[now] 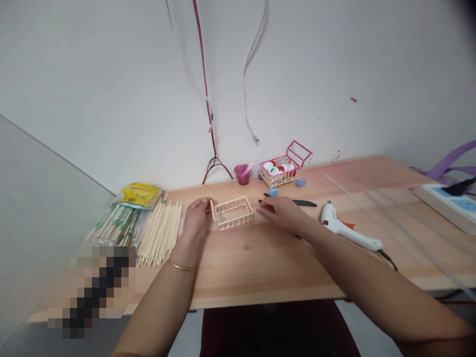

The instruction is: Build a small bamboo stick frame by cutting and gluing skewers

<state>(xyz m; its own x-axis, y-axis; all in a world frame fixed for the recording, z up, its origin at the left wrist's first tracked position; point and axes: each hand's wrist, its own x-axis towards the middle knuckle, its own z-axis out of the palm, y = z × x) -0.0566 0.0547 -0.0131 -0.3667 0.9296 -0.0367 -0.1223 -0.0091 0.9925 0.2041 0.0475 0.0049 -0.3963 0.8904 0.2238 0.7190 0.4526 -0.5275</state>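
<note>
A small open box frame of pale wooden sticks (234, 220) sits on the table between my hands. My left hand (196, 216) is closed at its left end, with the fingertips on a short wooden stick (213, 211) that stands against that end. Just off the frame's right side is my right hand (279, 213), its fingers drawn together in a pinch; what they hold, if anything, is too small to make out. Beneath and behind that hand lies a dark-handled tool (305, 203), mostly hidden.
Loose wooden sticks (159, 235) and packaged sticks under a yellow packet (140, 195) lie left. At the back are a pink cup (243, 174) and a small pink-trimmed cart (281, 171) holding bottle caps. A glue gun (347, 231) and power strip (451, 206) lie right.
</note>
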